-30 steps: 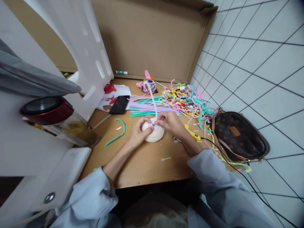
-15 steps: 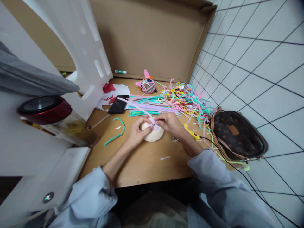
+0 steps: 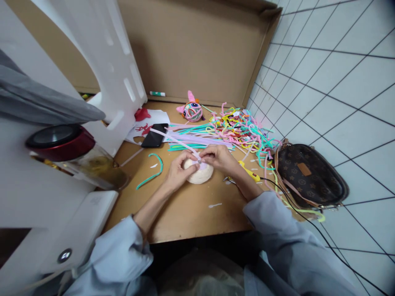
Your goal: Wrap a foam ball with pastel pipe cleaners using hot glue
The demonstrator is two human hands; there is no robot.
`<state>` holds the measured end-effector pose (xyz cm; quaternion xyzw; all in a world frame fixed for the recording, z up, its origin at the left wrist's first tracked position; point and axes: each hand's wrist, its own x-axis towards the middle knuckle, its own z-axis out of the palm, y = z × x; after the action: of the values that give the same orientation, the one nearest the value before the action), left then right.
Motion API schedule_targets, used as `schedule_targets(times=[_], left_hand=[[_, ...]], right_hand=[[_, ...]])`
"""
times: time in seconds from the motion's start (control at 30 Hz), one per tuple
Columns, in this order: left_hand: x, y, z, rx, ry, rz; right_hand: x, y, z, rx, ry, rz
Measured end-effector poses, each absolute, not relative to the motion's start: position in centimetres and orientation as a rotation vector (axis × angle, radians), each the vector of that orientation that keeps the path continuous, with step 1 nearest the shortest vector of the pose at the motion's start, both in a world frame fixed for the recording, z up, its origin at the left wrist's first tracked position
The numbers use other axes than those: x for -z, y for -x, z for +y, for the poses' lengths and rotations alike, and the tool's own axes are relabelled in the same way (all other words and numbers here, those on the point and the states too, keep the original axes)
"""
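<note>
A cream-white ball with lilac on its top rests on the brown table, between my hands. My left hand grips its left side, the thumb on the lilac part. Fingers of my right hand are pinched at the top right of the ball, against the lilac strip. That lilac strip runs from the fingertips up and left, over a black phone. Where exactly the right fingertips press is too small to make out.
Beyond my hands lie straight fuzzy stems and a tangled multicoloured pile, with a decorated ball behind. A yellow tool with a black cord and a brown bag are right. A glass bottle stands left.
The free end of the lilac strip has swung slightly left and down over the phone. Both hands remain at the ball in nearly the same pose.
</note>
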<state>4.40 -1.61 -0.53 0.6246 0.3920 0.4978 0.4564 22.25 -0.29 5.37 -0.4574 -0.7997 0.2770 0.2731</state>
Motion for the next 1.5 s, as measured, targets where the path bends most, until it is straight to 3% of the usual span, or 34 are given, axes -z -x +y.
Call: schedule_targets(times=[1.0, 1.5], left_hand=[[0.2, -4.4, -1.7, -1.202, -1.448, 0.961], [0.5, -4.5, -1.5, -1.195, -1.432, 0.919]], right_hand=[[-4.6, -22.5, 0.2, -0.701, 1.124, -2.113], [-5.2, -22.3, 0.2, -0.969, 1.2, -1.962]])
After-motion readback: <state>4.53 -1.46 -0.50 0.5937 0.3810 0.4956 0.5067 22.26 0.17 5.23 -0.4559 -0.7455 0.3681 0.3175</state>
